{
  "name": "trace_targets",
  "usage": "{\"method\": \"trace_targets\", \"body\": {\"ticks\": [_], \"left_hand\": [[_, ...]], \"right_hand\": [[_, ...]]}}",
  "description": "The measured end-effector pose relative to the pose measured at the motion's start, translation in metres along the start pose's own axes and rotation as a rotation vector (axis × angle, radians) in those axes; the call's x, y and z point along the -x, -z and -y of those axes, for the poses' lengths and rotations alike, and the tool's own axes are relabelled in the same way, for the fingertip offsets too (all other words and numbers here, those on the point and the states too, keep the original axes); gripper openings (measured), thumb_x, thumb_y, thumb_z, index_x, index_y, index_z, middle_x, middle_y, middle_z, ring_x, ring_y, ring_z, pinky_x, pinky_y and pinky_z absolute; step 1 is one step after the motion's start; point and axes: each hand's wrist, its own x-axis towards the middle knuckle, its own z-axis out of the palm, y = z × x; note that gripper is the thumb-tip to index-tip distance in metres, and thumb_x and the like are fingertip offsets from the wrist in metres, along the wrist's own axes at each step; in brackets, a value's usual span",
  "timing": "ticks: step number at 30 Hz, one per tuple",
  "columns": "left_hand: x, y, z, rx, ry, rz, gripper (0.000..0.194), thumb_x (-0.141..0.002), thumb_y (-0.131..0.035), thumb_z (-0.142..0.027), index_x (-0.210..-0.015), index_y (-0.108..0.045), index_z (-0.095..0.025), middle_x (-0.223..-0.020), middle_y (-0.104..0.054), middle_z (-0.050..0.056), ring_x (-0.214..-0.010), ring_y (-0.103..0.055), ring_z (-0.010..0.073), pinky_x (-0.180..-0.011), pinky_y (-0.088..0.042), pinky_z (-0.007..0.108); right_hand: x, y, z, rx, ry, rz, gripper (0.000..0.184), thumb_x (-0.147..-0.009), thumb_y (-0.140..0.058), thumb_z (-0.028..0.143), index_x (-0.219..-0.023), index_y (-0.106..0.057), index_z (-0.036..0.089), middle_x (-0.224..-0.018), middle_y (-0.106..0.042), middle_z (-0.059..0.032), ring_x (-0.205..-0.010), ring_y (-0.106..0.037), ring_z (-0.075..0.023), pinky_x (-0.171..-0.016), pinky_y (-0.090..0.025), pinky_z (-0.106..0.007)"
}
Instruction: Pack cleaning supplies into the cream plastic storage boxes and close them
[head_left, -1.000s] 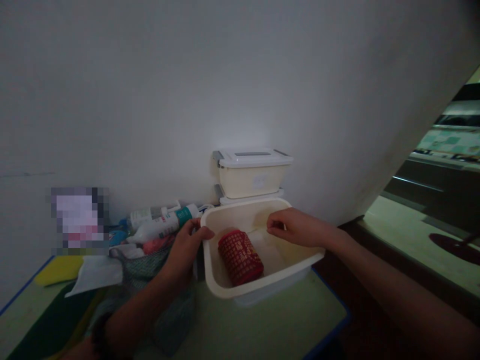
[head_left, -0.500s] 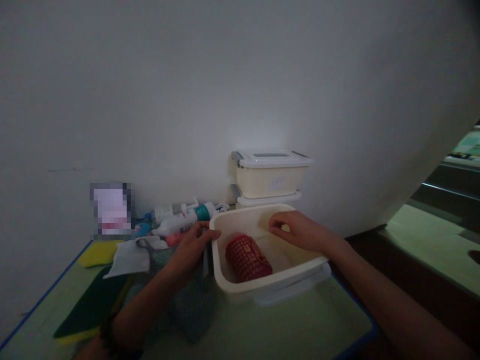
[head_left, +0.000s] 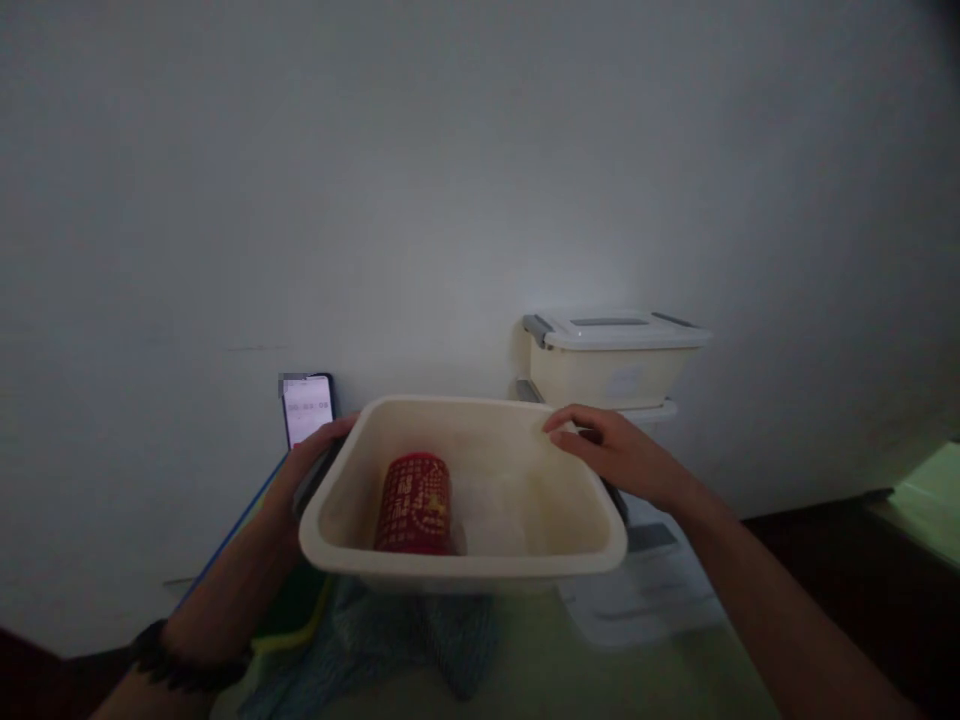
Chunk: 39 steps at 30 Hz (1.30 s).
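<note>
A cream plastic storage box (head_left: 465, 566), without its lid, is held between my two hands above the table. My left hand (head_left: 304, 465) grips its left end, the fingers partly hidden behind the wall. At the right end, my right hand (head_left: 604, 450) is closed over the rim, thumb and fingertips on the inner side. Inside the box, toward the left, rests a red cylindrical container (head_left: 416, 505) with gold lettering. Under the box's front right lies a white lid (head_left: 637, 600) with grey clips.
Stacked against the wall at the back right are lidded cream boxes (head_left: 607, 370). A phone (head_left: 307, 410) leans on the wall at the left. Below the box lie a grey-blue mesh cloth (head_left: 420, 635) and a green and yellow sponge cloth (head_left: 289, 610).
The box has been lifted and turned level, moving left over the cloth and bottles. My right hand has gone from inside the box to its right rim. The view has shifted left.
</note>
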Motion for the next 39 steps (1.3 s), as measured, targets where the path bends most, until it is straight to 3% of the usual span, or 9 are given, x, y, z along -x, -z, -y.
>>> {"method": "trace_targets", "body": {"ticks": [5,10,14,19,23,26,29,36,39], "left_hand": [[-0.012,0.018,-0.010,0.096,0.066,0.044,0.018,-0.067,-0.063,-0.030,-0.082,-0.064,-0.019,-0.060,-0.067,-0.001,-0.055,-0.062,0.0177,-0.054,-0.051,0.028],[-0.018,0.039,-0.010,-0.273,-0.156,0.237,0.021,-0.068,-0.067,-0.037,-0.082,-0.067,-0.021,-0.075,-0.068,0.000,-0.072,-0.063,0.0177,-0.060,-0.049,0.022],[-0.023,0.043,-0.005,-0.483,-0.227,0.349,0.022,-0.064,-0.068,-0.040,-0.077,-0.066,-0.022,-0.074,-0.067,0.005,-0.073,-0.062,0.0221,-0.060,-0.050,0.026],[-0.037,0.039,-0.001,-0.567,-0.250,0.269,0.023,-0.065,-0.064,-0.041,-0.075,-0.062,-0.020,-0.072,-0.065,0.004,-0.070,-0.060,0.0226,-0.060,-0.048,0.029],[-0.040,0.028,0.000,-0.519,-0.325,0.140,0.031,-0.077,-0.050,-0.049,-0.086,-0.060,-0.020,-0.091,-0.065,0.007,-0.087,-0.060,0.0240,-0.075,-0.047,0.032],[-0.036,0.019,0.002,-0.659,-0.362,0.184,0.035,-0.079,-0.049,-0.052,-0.086,-0.064,-0.022,-0.093,-0.067,0.007,-0.091,-0.060,0.0267,-0.084,-0.043,0.034],[-0.034,0.014,0.005,-0.739,-0.390,0.209,0.033,-0.076,-0.053,-0.052,-0.083,-0.067,-0.023,-0.089,-0.069,0.006,-0.089,-0.060,0.0281,-0.085,-0.042,0.033],[-0.043,0.019,0.008,-0.853,-0.408,0.318,0.046,-0.081,-0.039,-0.057,-0.096,-0.063,-0.020,-0.098,-0.067,0.007,-0.093,-0.060,0.0276,-0.087,-0.044,0.039],[-0.044,0.019,0.008,-0.889,-0.417,0.328,0.046,-0.083,-0.036,-0.055,-0.097,-0.061,-0.019,-0.099,-0.067,0.008,-0.094,-0.060,0.0272,-0.088,-0.044,0.040]], "right_hand": [[-0.024,-0.004,0.021,0.153,0.025,0.026,0.025,-0.080,-0.049,0.022,-0.097,-0.066,0.017,-0.066,-0.059,-0.0006,-0.054,-0.048,-0.0114,-0.052,-0.034,-0.024],[-0.028,-0.016,0.009,0.195,0.039,0.132,0.030,-0.078,-0.049,0.018,-0.100,-0.068,0.016,-0.061,-0.056,0.0008,-0.050,-0.043,-0.0099,-0.049,-0.031,-0.022],[-0.022,-0.032,-0.009,0.153,0.054,0.168,0.029,-0.081,-0.047,0.020,-0.101,-0.067,0.017,-0.068,-0.059,-0.0008,-0.054,-0.044,-0.0104,-0.051,-0.032,-0.022],[-0.027,-0.045,-0.017,0.162,0.064,0.090,0.030,-0.085,-0.041,0.021,-0.100,-0.065,0.014,-0.068,-0.058,-0.0011,-0.054,-0.045,-0.0106,-0.052,-0.033,-0.022],[-0.044,-0.047,-0.013,0.181,0.125,0.137,0.030,-0.083,-0.042,0.019,-0.101,-0.066,0.015,-0.070,-0.062,-0.0016,-0.056,-0.049,-0.0119,-0.055,-0.036,-0.023],[-0.052,-0.045,-0.011,0.186,0.192,0.179,0.028,-0.083,-0.045,0.017,-0.099,-0.068,0.016,-0.090,-0.069,-0.0049,-0.077,-0.059,-0.0144,-0.072,-0.042,-0.025],[-0.053,-0.045,-0.013,0.183,0.222,0.197,0.029,-0.085,-0.042,0.016,-0.099,-0.068,0.017,-0.105,-0.068,-0.0064,-0.097,-0.060,-0.0166,-0.088,-0.041,-0.028],[-0.053,-0.051,-0.025,0.183,0.275,0.213,0.027,-0.090,-0.039,0.019,-0.100,-0.065,0.018,-0.105,-0.067,-0.0056,-0.101,-0.059,-0.0158,-0.092,-0.041,-0.029],[-0.047,-0.051,-0.025,0.202,0.252,0.153,0.031,-0.095,-0.032,0.027,-0.113,-0.055,0.018,-0.113,-0.063,-0.0069,-0.104,-0.057,-0.0147,-0.090,-0.042,-0.028]]}}
